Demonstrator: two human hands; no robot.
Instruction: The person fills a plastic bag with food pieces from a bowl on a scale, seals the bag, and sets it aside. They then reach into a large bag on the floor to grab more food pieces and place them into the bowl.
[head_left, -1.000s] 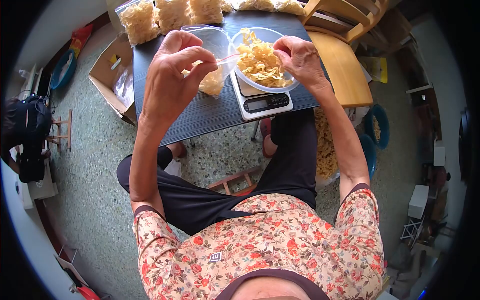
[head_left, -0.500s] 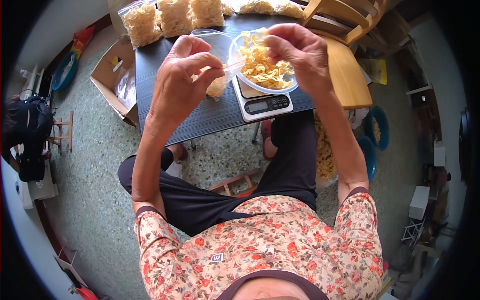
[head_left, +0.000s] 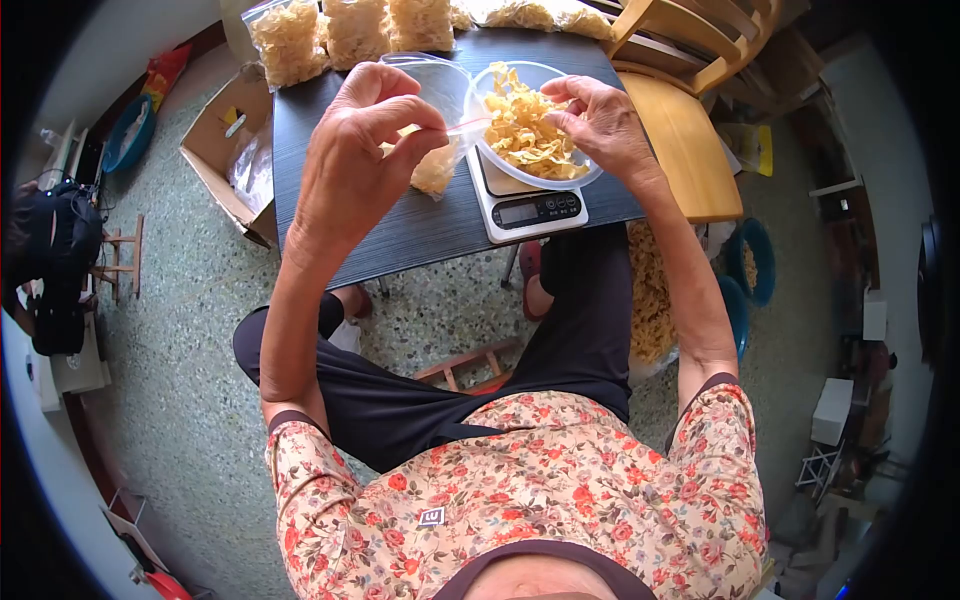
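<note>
My left hand (head_left: 375,140) is closed in a pinch on the rim of a clear plastic zip bag (head_left: 445,95), which hangs over the table with some pale dried strips in its bottom. To its right, a translucent plastic bowl (head_left: 545,183) of yellowish dried strips (head_left: 525,125) rests on a white digital scale (head_left: 535,212). The scale's display cannot be read. My right hand (head_left: 600,125) is over the bowl's right side, its thumb and fingers curled onto the strips; the fingertips are partly hidden among them.
Filled bags (head_left: 355,32) of dried strips line the back of the dark table (head_left: 375,245). A cardboard box (head_left: 215,135) holding plastic bags stands left. A wooden chair (head_left: 690,150) adjoins the right side. Below it are a big bag of strips (head_left: 650,300) and blue basins (head_left: 755,260).
My right hand has moved down and slightly right, from above the bowl onto the strips at its right side. My left hand keeps its pinch on the bag.
</note>
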